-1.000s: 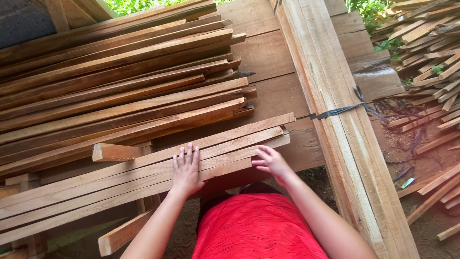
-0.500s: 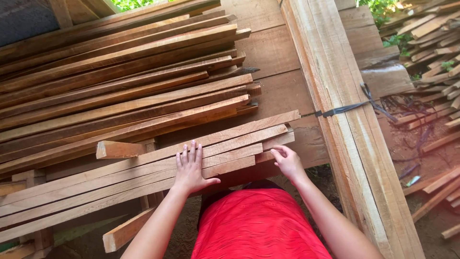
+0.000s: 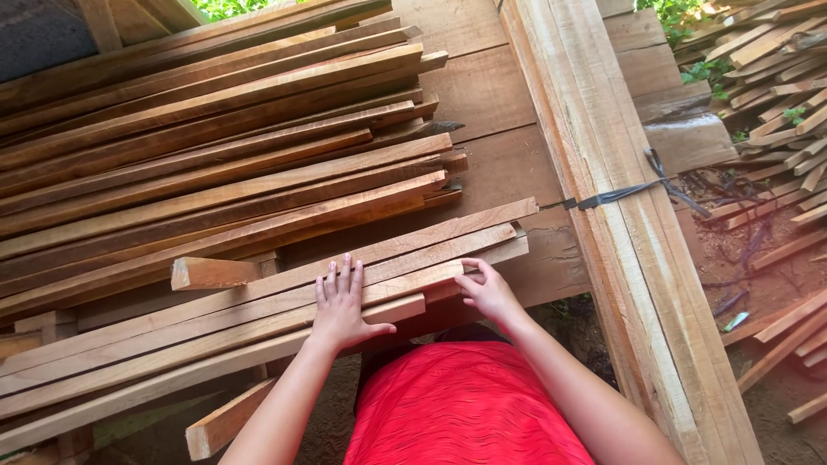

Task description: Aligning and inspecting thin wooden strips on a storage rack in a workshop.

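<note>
A row of long pale wooden slats (image 3: 258, 301) lies in front of me, running from lower left to upper right. My left hand (image 3: 342, 303) rests flat on top of them, fingers spread. My right hand (image 3: 488, 291) curls its fingers against the cut ends of the nearest slats (image 3: 444, 280), which sit a little short of the ends of the farther slats (image 3: 508, 226). Below the hands I see my red shirt (image 3: 469, 409).
A big stack of darker reddish slats (image 3: 215, 146) fills the upper left. A thick pale beam (image 3: 620, 215) runs diagonally at right, tied with a dark strap (image 3: 633, 191). Short blocks (image 3: 211, 272) prop the slats. Scrap wood pieces (image 3: 775, 95) lie on the dirt at right.
The ends of the nearest slats have slid leftward under my hands, so they now sit short of the others. My right hand followed them left; the view shifted slightly.
</note>
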